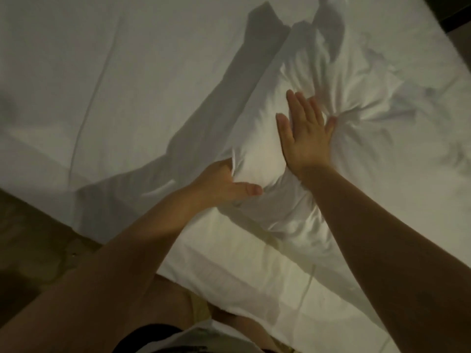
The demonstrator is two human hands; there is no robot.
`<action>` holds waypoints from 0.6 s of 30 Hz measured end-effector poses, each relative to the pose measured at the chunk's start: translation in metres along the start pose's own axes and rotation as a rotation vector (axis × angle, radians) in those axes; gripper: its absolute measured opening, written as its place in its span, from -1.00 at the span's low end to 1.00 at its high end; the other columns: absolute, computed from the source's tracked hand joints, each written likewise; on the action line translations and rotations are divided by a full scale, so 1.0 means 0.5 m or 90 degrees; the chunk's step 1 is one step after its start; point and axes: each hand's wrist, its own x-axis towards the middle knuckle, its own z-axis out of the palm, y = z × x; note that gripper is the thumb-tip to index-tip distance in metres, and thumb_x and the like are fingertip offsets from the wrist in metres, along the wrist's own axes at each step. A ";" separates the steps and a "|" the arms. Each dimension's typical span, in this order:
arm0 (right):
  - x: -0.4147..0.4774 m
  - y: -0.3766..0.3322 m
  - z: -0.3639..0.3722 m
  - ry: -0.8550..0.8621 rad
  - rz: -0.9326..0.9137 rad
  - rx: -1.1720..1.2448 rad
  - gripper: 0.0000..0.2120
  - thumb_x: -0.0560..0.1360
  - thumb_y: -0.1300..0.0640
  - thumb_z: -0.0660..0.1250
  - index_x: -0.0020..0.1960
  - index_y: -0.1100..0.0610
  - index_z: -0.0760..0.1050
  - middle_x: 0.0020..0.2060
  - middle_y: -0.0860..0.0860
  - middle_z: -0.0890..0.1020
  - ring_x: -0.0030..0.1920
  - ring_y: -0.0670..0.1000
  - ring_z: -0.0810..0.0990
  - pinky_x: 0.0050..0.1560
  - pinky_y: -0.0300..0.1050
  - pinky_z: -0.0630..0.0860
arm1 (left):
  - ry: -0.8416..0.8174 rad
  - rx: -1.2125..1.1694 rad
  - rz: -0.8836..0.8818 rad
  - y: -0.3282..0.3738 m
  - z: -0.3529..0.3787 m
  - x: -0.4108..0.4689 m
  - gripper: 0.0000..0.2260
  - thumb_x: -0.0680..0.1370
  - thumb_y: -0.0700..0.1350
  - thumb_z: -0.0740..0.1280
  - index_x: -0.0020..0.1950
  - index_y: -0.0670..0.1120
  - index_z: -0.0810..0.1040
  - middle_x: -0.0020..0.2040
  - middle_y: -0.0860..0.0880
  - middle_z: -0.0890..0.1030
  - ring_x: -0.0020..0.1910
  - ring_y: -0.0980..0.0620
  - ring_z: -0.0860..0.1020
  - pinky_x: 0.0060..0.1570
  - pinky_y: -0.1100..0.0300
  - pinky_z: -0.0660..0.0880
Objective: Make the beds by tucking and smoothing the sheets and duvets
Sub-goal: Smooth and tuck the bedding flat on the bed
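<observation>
Dim room, seen from above: one bed point(254, 289) covered by one white sheet point(114, 59), with a strip of brown floor point(33, 238) at the near left. One long crease runs near to far through the left part of the sheet.

One white pillow point(257, 159), the thing being worked on, lies at the middle of the bed, set diagonally from the near side toward the far right. Its far-right part is heavily wrinkled, with folds radiating from a dent.

Two bare hands, both on the pillow:
- Left hand point(224, 182): grips the pillow's near-left edge, with the fingers curled under the fabric and the thumb lying on top, pointing right.
- Right hand point(305, 133): lies palm down on top of the pillow, fingers straight and slightly spread, pressing beside the dent.

The two forearms enter from the near edge, well apart, and converge toward the pillow.
</observation>
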 end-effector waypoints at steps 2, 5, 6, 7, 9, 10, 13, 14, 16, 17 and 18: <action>0.007 0.001 0.005 0.007 -0.003 0.001 -0.47 0.61 -0.18 -0.06 0.54 -0.05 0.09 0.52 -0.04 0.17 0.54 0.01 0.00 0.45 0.29 -0.16 | 0.050 0.004 -0.026 0.005 0.005 0.014 -0.48 0.43 0.08 0.43 0.22 -0.25 0.49 0.18 -0.22 0.56 0.21 -0.13 0.50 0.06 0.23 0.35; 0.010 0.011 0.009 0.021 0.009 0.004 -0.44 0.58 -0.20 -0.08 0.54 -0.05 0.11 0.52 -0.05 0.18 0.53 -0.01 0.01 0.45 0.27 -0.16 | 0.137 -0.082 -0.027 0.010 0.017 0.020 -0.68 0.46 0.08 0.40 -0.29 -0.15 0.48 -0.27 -0.10 0.59 -0.17 -0.05 0.56 -0.22 0.23 0.39; 0.012 0.016 0.010 0.030 0.013 0.004 -0.43 0.57 -0.20 -0.08 0.53 -0.04 0.12 0.52 -0.05 0.19 0.53 -0.01 0.03 0.45 0.26 -0.14 | 0.166 -0.124 -0.035 0.003 0.016 0.016 -0.67 0.47 0.05 0.39 -0.37 -0.10 0.43 -0.37 0.01 0.51 -0.29 0.04 0.51 -0.32 0.31 0.37; 0.014 0.021 0.012 0.037 0.010 0.000 -0.43 0.57 -0.20 -0.08 0.53 -0.03 0.13 0.51 -0.05 0.20 0.53 -0.01 0.05 0.46 0.24 -0.12 | 0.198 -0.166 -0.044 -0.004 0.012 0.004 -0.69 0.49 0.02 0.38 -0.40 -0.05 0.42 -0.40 0.09 0.46 -0.36 0.13 0.47 -0.38 0.39 0.34; 0.016 0.036 0.021 0.041 0.007 -0.009 -0.42 0.57 -0.19 -0.06 0.53 -0.01 0.14 0.52 -0.02 0.19 0.52 0.00 0.07 0.46 0.19 -0.07 | 0.238 -0.218 -0.068 -0.026 0.004 -0.021 -0.76 0.50 -0.01 0.37 -0.35 0.00 0.49 -0.37 0.14 0.49 -0.35 0.20 0.48 -0.30 0.38 0.41; 0.018 0.045 0.024 0.038 0.013 -0.012 -0.42 0.57 -0.19 -0.06 0.54 -0.01 0.13 0.52 -0.02 0.17 0.52 0.01 0.07 0.46 0.17 -0.04 | 0.244 -0.224 -0.078 -0.037 0.002 -0.029 -0.81 0.50 0.00 0.38 -0.30 0.00 0.53 -0.35 0.13 0.52 -0.31 0.15 0.52 -0.20 0.28 0.47; 0.012 0.066 0.043 0.004 0.027 -0.023 -0.41 0.58 -0.21 -0.07 0.55 0.00 0.08 0.54 0.00 0.12 0.52 0.01 0.06 0.47 0.12 0.04 | 0.264 -0.185 -0.108 -0.068 -0.001 -0.043 -0.71 0.44 0.14 0.39 -0.25 -0.09 0.59 -0.34 0.01 0.56 -0.23 -0.03 0.56 -0.10 0.08 0.50; 0.013 0.067 0.048 -0.003 0.031 -0.024 -0.41 0.59 -0.21 -0.06 0.55 0.00 0.06 0.54 0.00 0.11 0.52 0.01 0.06 0.47 0.12 0.04 | 0.269 -0.153 -0.113 -0.076 -0.004 -0.039 -0.62 0.40 0.20 0.35 -0.29 -0.13 0.58 -0.36 -0.02 0.55 -0.26 -0.04 0.53 -0.14 0.08 0.48; 0.023 0.062 0.049 -0.020 0.045 -0.014 -0.44 0.61 -0.19 -0.05 0.55 -0.01 0.03 0.55 0.00 0.08 0.53 0.01 0.03 0.47 0.12 0.02 | 0.273 -0.093 -0.118 -0.076 -0.011 -0.033 -0.55 0.42 0.23 0.30 -0.41 -0.14 0.47 -0.44 0.00 0.45 -0.34 -0.02 0.44 -0.25 0.11 0.38; 0.030 0.056 0.044 -0.025 0.051 -0.007 -0.44 0.62 -0.18 -0.04 0.56 -0.01 0.02 0.55 0.00 0.06 0.53 0.01 0.02 0.48 0.13 0.01 | 0.272 -0.066 -0.102 -0.073 -0.014 -0.029 -0.55 0.48 0.18 0.32 -0.44 -0.12 0.40 -0.46 0.02 0.40 -0.36 -0.01 0.41 -0.28 0.12 0.34; 0.032 0.048 0.035 -0.031 0.057 0.002 -0.44 0.62 -0.18 -0.04 0.56 -0.01 0.02 0.55 0.00 0.05 0.53 0.02 0.01 0.48 0.13 0.00 | 0.273 -0.034 -0.079 -0.069 -0.017 -0.028 -0.57 0.53 0.12 0.30 -0.45 -0.10 0.37 -0.47 0.03 0.38 -0.39 0.00 0.38 -0.31 0.13 0.31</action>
